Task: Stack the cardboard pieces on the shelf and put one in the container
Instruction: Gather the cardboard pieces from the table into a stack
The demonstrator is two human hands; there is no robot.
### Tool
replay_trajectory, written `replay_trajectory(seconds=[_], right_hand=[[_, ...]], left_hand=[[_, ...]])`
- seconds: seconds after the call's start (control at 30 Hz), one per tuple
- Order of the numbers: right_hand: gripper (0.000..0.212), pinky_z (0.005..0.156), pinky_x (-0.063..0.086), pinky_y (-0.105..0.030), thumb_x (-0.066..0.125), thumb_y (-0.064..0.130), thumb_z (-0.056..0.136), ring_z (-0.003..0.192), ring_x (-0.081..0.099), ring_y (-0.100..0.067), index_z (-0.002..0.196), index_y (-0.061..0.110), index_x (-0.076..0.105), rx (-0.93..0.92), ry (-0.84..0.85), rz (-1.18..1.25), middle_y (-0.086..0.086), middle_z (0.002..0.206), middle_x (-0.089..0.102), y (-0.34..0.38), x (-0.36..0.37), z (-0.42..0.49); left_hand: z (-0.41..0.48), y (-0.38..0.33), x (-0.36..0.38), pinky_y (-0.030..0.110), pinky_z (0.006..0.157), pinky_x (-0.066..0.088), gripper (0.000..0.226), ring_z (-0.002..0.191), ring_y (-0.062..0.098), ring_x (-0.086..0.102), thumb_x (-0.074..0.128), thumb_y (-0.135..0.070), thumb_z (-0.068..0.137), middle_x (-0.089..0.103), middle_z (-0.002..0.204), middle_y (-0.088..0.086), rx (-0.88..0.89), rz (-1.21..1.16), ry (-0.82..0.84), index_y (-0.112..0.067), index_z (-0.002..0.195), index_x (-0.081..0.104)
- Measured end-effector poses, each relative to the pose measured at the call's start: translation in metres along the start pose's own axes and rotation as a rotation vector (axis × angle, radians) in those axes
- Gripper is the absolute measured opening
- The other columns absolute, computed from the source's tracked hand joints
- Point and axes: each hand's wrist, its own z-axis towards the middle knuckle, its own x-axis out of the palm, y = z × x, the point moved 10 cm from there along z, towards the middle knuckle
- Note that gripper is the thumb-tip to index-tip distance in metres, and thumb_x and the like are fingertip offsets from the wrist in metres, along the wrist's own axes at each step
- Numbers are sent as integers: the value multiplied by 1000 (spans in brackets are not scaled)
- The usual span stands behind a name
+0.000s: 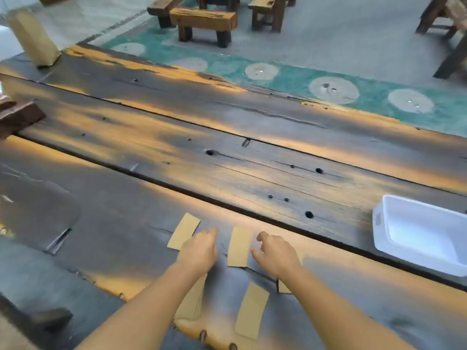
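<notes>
Five flat tan cardboard strips (239,246), scorched plank table (227,152), white plastic container (419,233)

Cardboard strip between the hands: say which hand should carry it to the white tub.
Right. The right hand lies beside the strip, on its tub side; the white tub stands far right. The left hand would have to cross over.

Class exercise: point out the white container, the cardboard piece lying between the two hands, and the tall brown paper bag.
white container (379,231): head view, on its near left outer wall.
cardboard piece between the hands (238,246): head view, on its flat middle.
brown paper bag (31,37): head view, on its front face.
</notes>
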Motion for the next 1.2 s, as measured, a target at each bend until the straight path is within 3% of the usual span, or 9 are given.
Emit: replay_trajectory(seconds=[0.23,0.3,0.37,0.47,0.57,0.67,0.73,1.03,1.2], right_hand=[[38,84,50,-35,56,38,89,104,66,-32,119,16,62,21,160,181,-8,109,72,53,48,19],[22,75,49,-32,57,31,92,86,66,-30,100,12,63,110,243,433,-12,97,70,65,68,28],[15,55,45,-26,55,22,95,67,58,-26,88,9,56,207,308,638,-15,86,64,76,85,37],[14,39,36,-15,53,16,97,54,50,-18,84,10,53,262,316,690,-12,77,58,93,103,54],[15,49,40,-22,54,13,95,57,51,-18,81,12,53,309,306,677,-11,75,58,111,121,68],[7,69,41,-34,59,18,91,75,53,-24,90,12,55,348,277,652,-12,83,57,131,136,85],[11,76,37,-32,60,21,90,84,49,-21,94,15,51,400,231,669,-8,90,53,136,142,93],[7,67,33,-35,53,8,81,70,43,-24,75,11,51,665,103,852,-14,73,47,131,164,107],[8,67,38,-37,56,7,77,70,46,-25,76,12,50,745,80,954,-14,75,47,131,177,112]], left_hand=[[-29,71,6,43,82,50,30,108,36,61,47,-16,94,62,122,11,-181,-59,20,-11,123,53],[-26,90,6,43,85,50,32,115,33,57,48,-17,95,58,126,10,-184,-46,11,-12,126,50],[-13,105,7,42,92,49,39,125,30,46,47,-15,95,50,132,8,-132,11,8,-13,134,45],[11,130,16,42,96,48,40,128,30,43,45,-10,94,46,133,8,-99,3,61,-11,134,45],[32,147,23,45,96,47,37,122,34,50,41,-9,95,48,129,12,-85,-89,110,-10,131,48],[54,161,28,44,95,45,35,121,34,50,43,-8,94,51,129,13,-63,-170,136,-10,129,50],[64,167,32,43,96,44,34,122,33,49,46,-9,93,51,129,14,-58,-194,155,-9,127,51],[88,159,39,42,89,48,31,120,32,47,50,-14,97,46,127,14,-128,-209,157,-8,128,47],[90,166,46,44,91,46,42,121,35,45,54,-4,85,46,126,14,-304,-468,150,-9,127,48]])
